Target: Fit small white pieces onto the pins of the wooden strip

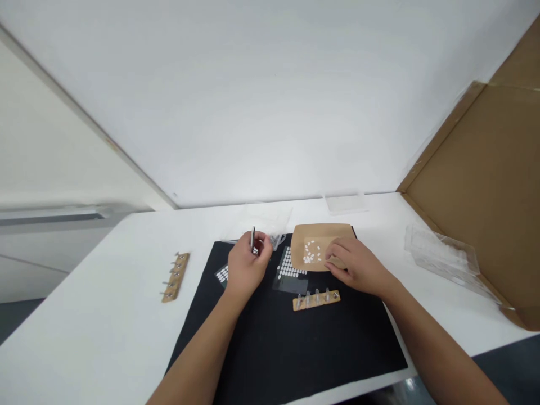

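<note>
My left hand [244, 267] is closed around slim tweezers [253, 239], held upright above the black mat [270, 343]. My right hand [356, 264] lies fingers-down on a brown paper sheet [320, 233] that carries several small white pieces [312, 252]. Between the hands lies a clear sheet of white dots [289, 270]. A wooden strip with clear pegs [316, 299] lies just in front of my right hand.
A second wooden peg strip [175, 275] lies on the white table [105, 315] to the left. Clear plastic trays [442, 256] sit at the right beside a cardboard panel [485, 185]. Another clear tray [345, 202] and clear plastic rest near the wall.
</note>
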The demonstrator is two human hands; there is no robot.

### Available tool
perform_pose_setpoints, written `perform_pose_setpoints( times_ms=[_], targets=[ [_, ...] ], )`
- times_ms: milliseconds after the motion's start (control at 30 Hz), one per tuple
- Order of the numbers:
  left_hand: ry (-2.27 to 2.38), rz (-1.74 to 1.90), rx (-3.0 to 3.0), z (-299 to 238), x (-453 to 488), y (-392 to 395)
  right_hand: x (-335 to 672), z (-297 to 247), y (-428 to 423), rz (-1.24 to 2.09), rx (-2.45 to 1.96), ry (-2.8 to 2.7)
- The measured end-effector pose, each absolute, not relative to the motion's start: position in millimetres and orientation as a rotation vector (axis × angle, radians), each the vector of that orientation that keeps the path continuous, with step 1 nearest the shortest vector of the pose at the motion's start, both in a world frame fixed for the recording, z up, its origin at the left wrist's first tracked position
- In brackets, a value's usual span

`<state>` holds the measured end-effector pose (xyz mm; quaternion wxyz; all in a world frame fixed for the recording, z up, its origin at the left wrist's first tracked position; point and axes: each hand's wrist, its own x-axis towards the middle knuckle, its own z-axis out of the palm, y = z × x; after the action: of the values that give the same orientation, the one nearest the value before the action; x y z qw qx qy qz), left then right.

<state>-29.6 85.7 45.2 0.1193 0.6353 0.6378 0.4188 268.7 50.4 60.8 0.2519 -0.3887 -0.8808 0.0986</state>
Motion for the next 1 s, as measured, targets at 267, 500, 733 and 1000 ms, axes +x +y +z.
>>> perform_pose_setpoints(
  times_ms=[267, 500, 733, 1000],
  targets=[
    [1.337, 1.376, 1.307, 50.1, -16.5, 73.5, 255.5, 64.5, 43.1, 0.325, -0.975, -2.28],
    [1.002, 1.226, 1.111, 47.4, 5.3, 55.6, 234.1, 60.9, 29.5, 0.421, -0.898, -2.075],
    [0.939, 1.057, 1.087, 48.3, 16.1, 41.7, 220.6, 58.3, 21.1, 0.417, -0.873, -1.943],
    [0.918, 1.017, 1.046, 39.5, 19.5, 37.2, 214.4, 55.5, 20.3, 0.384, -0.899, -1.859]
  ],
)
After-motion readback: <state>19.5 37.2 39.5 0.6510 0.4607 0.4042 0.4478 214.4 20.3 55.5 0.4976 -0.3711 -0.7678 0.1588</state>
